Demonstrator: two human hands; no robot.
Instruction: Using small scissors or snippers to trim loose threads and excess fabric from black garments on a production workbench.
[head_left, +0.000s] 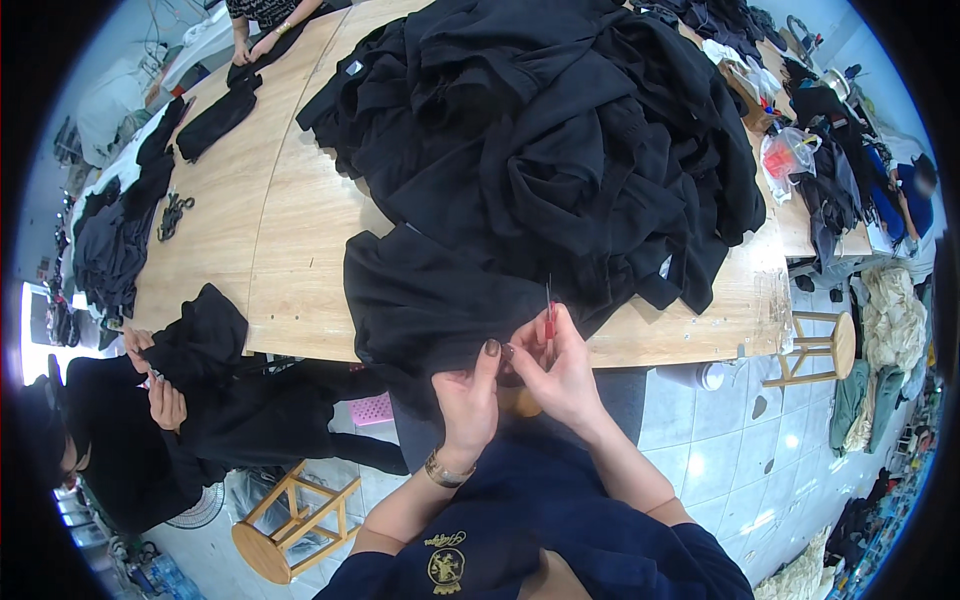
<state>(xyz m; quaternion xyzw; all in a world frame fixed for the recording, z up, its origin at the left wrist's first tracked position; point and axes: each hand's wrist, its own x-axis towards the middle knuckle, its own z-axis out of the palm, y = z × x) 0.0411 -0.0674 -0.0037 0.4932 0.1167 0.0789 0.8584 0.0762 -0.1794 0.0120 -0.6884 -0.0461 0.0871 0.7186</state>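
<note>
A black garment (430,300) lies over the table's near edge, its lower part hanging down in front of me. My left hand (468,405) is closed on the garment's edge, thumb on top, its other fingers mostly hidden. Close beside it, my right hand (565,375) has a small red-handled pointed tool (549,328) in its grip, the thin metal tip pointing up and away from me. The fingertips of both hands nearly meet at the cloth. Whether the right fingers also pinch fabric is hard to make out.
A large heap of black garments (560,130) covers the wooden table (300,220) ahead. Black-handled scissors (174,216) lie to the left. One person (115,430) handles black cloth at left; another person's hands (255,48) work at the far left. Wooden stools (262,552) stand on both sides.
</note>
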